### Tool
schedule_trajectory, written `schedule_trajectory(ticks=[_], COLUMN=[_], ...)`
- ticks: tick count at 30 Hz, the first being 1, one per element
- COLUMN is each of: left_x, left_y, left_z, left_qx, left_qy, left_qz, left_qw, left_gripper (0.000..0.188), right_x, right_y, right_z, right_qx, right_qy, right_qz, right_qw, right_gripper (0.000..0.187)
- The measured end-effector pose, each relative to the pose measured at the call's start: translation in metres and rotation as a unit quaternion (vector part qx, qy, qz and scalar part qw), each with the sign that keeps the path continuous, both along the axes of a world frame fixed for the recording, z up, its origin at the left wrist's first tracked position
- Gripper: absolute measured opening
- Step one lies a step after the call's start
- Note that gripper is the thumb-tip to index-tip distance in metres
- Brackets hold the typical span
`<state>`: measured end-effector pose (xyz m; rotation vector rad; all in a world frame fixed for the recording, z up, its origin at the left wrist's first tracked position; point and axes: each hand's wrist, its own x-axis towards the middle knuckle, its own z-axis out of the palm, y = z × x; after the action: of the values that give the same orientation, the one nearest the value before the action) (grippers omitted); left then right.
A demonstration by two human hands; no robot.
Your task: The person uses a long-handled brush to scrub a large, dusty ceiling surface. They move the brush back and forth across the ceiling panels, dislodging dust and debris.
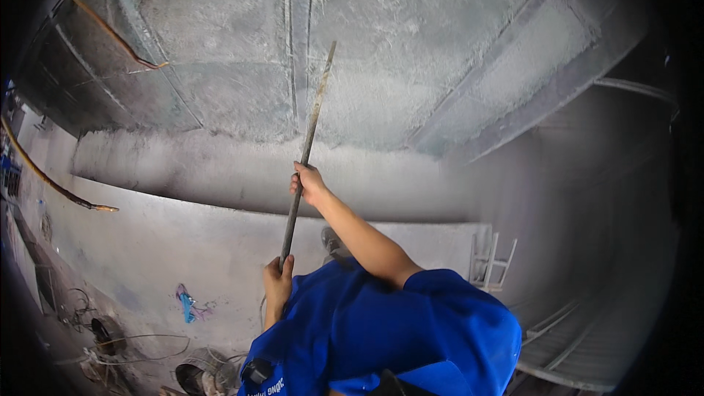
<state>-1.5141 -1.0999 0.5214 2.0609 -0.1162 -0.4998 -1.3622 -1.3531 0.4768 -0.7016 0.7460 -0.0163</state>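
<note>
A long, thin, dark pole slants up and slightly right in front of me, its worn, yellowish-brown tip lying over a grey panel. My left hand is wrapped round the pole's lower end, close to my body. Further up, with the arm stretched out, my right hand grips the same pole around its middle. Beyond the hands rises a large grey ribbed panel with a rough, dusty-looking surface. Whether the pole's tip touches it I cannot tell.
Two brown rods reach in from the left. A blue and purple rag lies on the pale floor. Buckets and loose cables sit lower left. A small metal frame stands right; haze blurs that side.
</note>
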Motion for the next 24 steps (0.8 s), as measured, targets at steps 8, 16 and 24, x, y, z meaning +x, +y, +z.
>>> schedule_trajectory(ticks=[8,16,24], left_x=[-0.004,0.051,0.101], left_y=[-0.019,-0.093,-0.144], left_z=[0.014,0.13,0.241], left_qx=[-0.154,-0.215,-0.255], left_qy=[-0.001,-0.171,-0.292], left_qz=[0.068,0.021,-0.059], left_qw=[0.986,0.961,0.92], left_gripper=[0.047,0.044,0.044], right_x=[0.01,0.042,0.04], right_y=[0.006,-0.039,-0.085], right_z=[0.143,0.315,0.419], right_qx=[-0.05,-0.203,-0.302], right_qy=[-0.19,-0.348,-0.409], right_qz=[0.05,0.014,-0.092], right_qw=[0.979,0.915,0.856], right_gripper=[0.032,0.044,0.07])
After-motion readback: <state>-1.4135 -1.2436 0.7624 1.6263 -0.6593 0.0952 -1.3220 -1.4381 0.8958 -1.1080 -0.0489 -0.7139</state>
